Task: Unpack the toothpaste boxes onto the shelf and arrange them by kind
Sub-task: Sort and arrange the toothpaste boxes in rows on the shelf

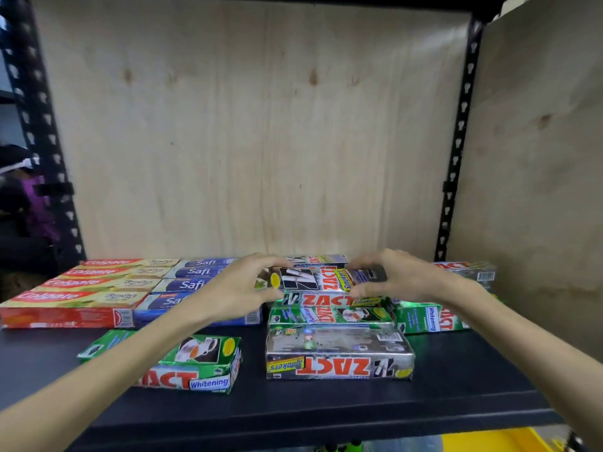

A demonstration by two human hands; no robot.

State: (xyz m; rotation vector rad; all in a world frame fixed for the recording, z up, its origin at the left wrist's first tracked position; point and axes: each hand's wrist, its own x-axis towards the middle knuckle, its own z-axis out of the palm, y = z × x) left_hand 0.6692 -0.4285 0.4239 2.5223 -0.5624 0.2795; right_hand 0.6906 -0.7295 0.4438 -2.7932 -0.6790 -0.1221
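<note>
Both hands grip one silver Zact Smokers box (pixel 326 278) at the middle of the shelf (pixel 326 409), near its back edge: the left hand (pixel 239 288) curls its fingers round the box's left end, the right hand (pixel 396 277) round its right end. The box sits on top of a stack of Zact boxes (pixel 329 313), silver and green. Toward the back left corner lie a row of red Colgate boxes (pixel 75 293) and, just beside them, a row of blue Safi boxes (pixel 192 278). Nearer the front edge lie a green Zact Whitening box (pixel 195 363) on the left and another silver Zact Smokers box (pixel 339 353) in the middle. More Zact boxes (pixel 434 316) lie toward the right.
</note>
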